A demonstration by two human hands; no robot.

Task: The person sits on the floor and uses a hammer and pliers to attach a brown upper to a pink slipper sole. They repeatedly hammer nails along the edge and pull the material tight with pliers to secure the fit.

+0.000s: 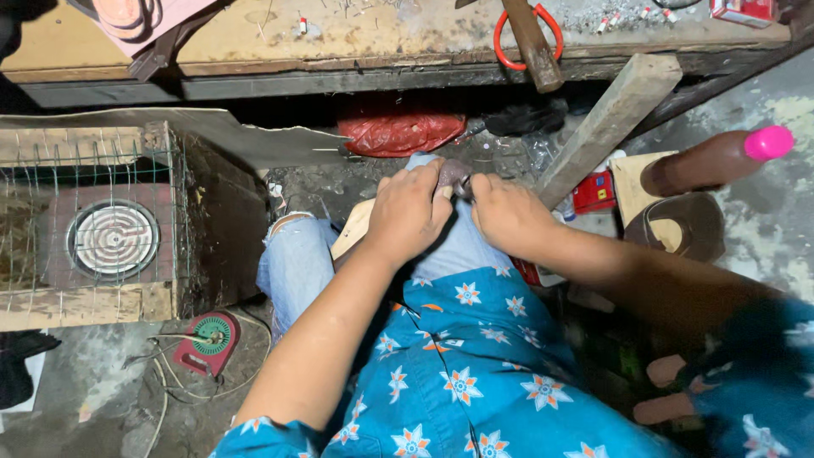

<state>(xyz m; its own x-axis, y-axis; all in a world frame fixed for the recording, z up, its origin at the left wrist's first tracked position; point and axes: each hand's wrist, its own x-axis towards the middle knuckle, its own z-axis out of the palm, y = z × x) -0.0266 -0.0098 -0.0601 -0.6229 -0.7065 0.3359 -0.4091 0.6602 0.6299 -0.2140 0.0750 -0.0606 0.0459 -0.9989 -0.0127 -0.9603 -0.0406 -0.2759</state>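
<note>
My left hand point(411, 212) is clenched over a small dark brownish piece point(453, 174), pressing it down on my knee, above a pale wooden board point(352, 229) that lies across my torn jeans point(292, 263). My right hand point(509, 212) closes in just beside it, fingers curled against the piece's edge; whether it truly grasps anything I cannot tell. A wooden plank point(606, 127) leans near my right wrist.

A cramped workshop was indicated by a worn wooden workbench point(356, 42), a hammer point(532, 42), red-handled scissors point(527, 38) and scattered nails point(593, 15).
</note>
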